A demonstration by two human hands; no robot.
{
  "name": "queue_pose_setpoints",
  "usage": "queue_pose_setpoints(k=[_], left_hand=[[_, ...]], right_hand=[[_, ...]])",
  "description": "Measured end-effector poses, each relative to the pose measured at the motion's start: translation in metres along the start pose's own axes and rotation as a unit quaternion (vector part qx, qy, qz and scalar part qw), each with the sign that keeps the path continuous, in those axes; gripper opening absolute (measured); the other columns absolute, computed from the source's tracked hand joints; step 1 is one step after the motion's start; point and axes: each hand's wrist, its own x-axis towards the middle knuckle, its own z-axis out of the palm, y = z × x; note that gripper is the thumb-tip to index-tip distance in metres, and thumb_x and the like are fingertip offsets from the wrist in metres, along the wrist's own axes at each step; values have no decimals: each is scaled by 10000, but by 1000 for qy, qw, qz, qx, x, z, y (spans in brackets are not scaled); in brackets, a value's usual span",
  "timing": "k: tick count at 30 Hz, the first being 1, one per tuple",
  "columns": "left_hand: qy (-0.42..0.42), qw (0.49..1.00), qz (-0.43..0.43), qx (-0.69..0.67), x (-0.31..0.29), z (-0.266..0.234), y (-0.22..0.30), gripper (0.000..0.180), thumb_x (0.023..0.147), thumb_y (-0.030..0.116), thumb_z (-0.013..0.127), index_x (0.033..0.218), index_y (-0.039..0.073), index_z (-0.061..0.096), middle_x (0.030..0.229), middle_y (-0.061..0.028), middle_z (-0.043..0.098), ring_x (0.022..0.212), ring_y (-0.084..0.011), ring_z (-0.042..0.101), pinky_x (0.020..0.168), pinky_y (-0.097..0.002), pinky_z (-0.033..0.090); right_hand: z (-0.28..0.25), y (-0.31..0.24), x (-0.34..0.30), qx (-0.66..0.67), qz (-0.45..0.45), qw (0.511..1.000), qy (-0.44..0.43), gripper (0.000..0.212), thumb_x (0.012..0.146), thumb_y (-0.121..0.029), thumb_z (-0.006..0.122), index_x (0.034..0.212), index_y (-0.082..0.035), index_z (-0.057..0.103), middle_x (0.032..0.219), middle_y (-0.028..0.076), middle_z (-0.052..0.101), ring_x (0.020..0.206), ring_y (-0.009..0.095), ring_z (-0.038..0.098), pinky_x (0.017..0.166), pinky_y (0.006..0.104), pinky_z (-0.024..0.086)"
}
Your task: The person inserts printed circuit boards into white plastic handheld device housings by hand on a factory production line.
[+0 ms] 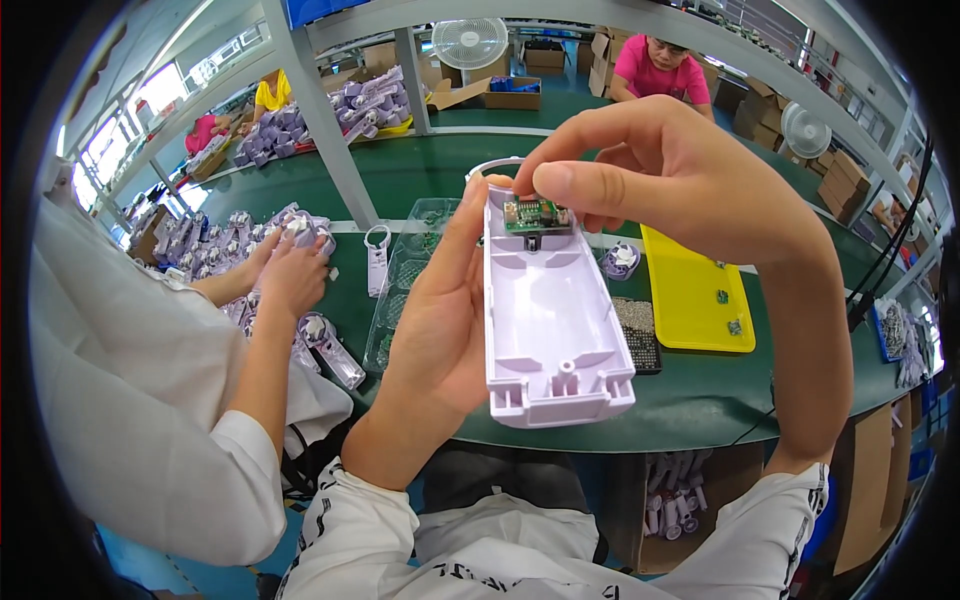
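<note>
A lilac plastic housing half [560, 310], hollow side up, is held before me in my left hand [440, 320], which is closed along its left side. At the housing's far end sits a small green circuit board [537, 216], with a small black part just below it. My right hand [640, 175] arches over that end. Its thumb and index finger are bent together at the board's far edge, and the fingertips partly cover it. A thin pale ring [495, 166] shows behind the housing's far end.
A yellow tray [700, 290] with small circuit boards lies to the right, beside a dark block of small metal parts [638, 330]. Clear plastic trays [400, 285] lie left. A co-worker's hands [285, 265] handle lilac parts there. An open carton [690, 500] stands below the table edge.
</note>
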Motion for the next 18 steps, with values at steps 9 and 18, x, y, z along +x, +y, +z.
queue_pose_setpoints(k=[9,18], left_hand=[[-26,999,22,-8,-3,-4,-1,300,1005,353,461,1162,124,575,1046,-65,668,921,-177,673,789,-361,578],[37,999,30,21,3,-45,-21,286,1011,311,455,1165,89,551,1066,-70,638,932,-173,647,794,-338,555]], right_hand=[[-1,-8,2,10,13,1000,-5,293,938,-269,615,1054,-7,676,921,27,658,757,75,569,691,217,470],[13,39,6,-8,32,996,-80,368,803,-358,742,1018,-62,705,1021,89,579,837,173,605,724,294,490]])
